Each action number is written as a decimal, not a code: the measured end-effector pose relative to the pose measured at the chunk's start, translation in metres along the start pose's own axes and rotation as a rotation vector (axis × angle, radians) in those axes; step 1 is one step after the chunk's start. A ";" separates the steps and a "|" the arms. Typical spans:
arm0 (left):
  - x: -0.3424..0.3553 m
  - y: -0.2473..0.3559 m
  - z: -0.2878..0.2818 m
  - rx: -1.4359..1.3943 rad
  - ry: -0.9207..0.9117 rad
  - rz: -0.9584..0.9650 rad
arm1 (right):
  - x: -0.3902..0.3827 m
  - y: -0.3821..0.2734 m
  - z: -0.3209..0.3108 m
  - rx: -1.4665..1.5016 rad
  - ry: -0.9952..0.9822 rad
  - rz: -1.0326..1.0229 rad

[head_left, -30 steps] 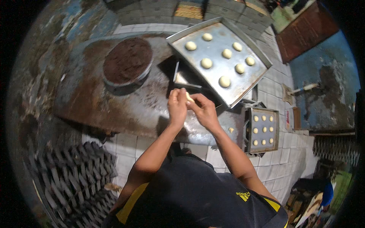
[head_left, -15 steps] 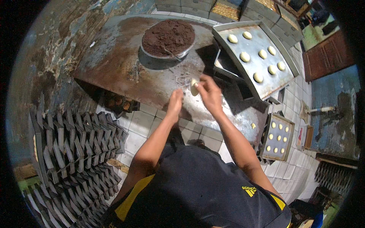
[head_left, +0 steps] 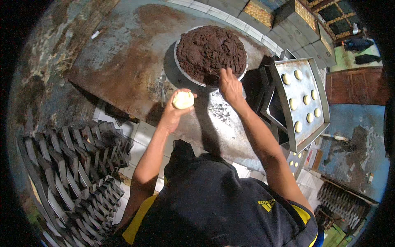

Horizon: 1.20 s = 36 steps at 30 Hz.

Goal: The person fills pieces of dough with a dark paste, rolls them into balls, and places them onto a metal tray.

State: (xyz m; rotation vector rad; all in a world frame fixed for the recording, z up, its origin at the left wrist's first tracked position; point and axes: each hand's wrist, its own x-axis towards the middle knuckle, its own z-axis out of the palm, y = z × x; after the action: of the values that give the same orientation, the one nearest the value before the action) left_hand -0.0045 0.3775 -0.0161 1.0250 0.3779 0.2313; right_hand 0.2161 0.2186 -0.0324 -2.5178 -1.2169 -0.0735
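On the palm of my left hand (head_left: 170, 113), fingers curled round its edge, lies a flattened round of pale dough (head_left: 183, 100). My right hand (head_left: 231, 87) is closed at the near right rim of a large metal bowl (head_left: 180, 68). Crumbly dark brown filling (head_left: 212, 51) heaps up in that bowl. My right fingertips reach down over the filling, and whatever they grip is hidden behind the hand. To the left of the bowl a thin metal utensil (head_left: 162, 85) lies on the worn metal table (head_left: 123, 68).
At the right a baking tray (head_left: 311, 133) with several pale dough balls rests on other stacked trays (head_left: 276, 108). Another tray of dough balls (head_left: 294, 160) sits lower down. Many dark metal pans (head_left: 70, 160) are stacked at the lower left. Grey boxes (head_left: 288, 26) line the far wall.
My right hand has gone from the near part of the table to the bowl's rim. The dough, earlier between my hands, now lies flat in my left hand. The view has shifted.
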 end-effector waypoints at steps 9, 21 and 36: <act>0.053 0.010 -0.041 0.160 0.083 0.106 | 0.038 -0.028 -0.029 -0.273 -0.540 -0.051; 0.132 -0.005 -0.020 0.656 0.199 0.190 | 0.057 -0.048 -0.066 0.717 -0.428 0.389; 0.139 0.007 0.019 0.407 -0.187 0.134 | 0.006 -0.020 -0.020 0.597 0.088 0.446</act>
State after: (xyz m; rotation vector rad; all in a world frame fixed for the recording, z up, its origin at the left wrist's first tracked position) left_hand 0.1300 0.4160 -0.0285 1.4629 0.1883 0.1799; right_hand 0.2067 0.2284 -0.0072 -2.1522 -0.5104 0.2483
